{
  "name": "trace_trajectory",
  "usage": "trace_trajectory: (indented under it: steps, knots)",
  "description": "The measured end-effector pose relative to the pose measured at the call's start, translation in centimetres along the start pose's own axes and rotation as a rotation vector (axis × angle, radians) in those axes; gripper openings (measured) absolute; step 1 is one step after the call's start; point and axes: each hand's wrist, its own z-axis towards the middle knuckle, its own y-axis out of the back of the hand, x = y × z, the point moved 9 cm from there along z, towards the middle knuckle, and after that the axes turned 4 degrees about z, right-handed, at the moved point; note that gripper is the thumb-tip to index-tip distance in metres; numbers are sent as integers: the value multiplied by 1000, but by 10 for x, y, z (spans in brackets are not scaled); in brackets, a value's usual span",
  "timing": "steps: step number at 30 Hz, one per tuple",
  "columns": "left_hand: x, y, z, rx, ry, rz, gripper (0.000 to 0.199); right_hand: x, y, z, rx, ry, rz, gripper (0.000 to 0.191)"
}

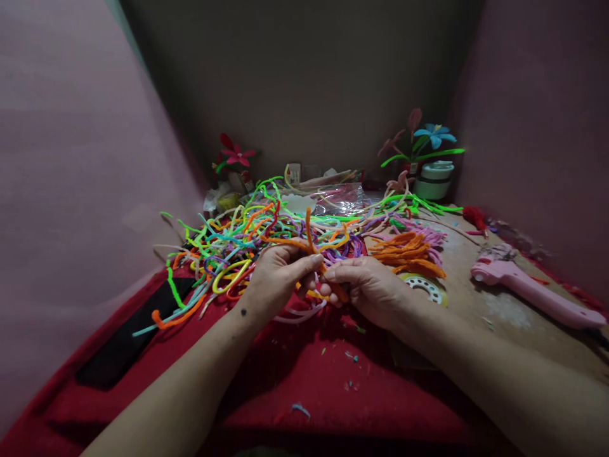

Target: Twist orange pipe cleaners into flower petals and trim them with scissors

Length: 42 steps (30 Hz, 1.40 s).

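Both hands meet over the red cloth, pinching orange pipe cleaner between them. My left hand is closed on it with thumb and forefinger; one end sticks up above the fingers and another stretches to the left. My right hand grips the lower part, which shows between its fingers. Just behind the hands lies a tangled heap of many-coloured pipe cleaners. Beside the right hand rests a bundle of short orange pipe cleaners, with pink pieces behind it.
A pink glue gun lies on the board at right, near a tape roll. A black flat object sits at left. Pipe-cleaner flowers and a pale green container stand at the back. Scraps dot the red cloth.
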Motion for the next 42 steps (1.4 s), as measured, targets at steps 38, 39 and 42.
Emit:
trace_trajectory:
  steps: [38,39,42]
  knots:
    - [-9,-7,-3,152,-105,497,19,37,-8,-17,-132,421,-780,18]
    - [-1,-9,-4,225,1,425,23,42,-16,-23,-119,515,-888,19]
    - [15,-14,-15,443,259,190,33,49,-33,-39,-72,702,-1013,17]
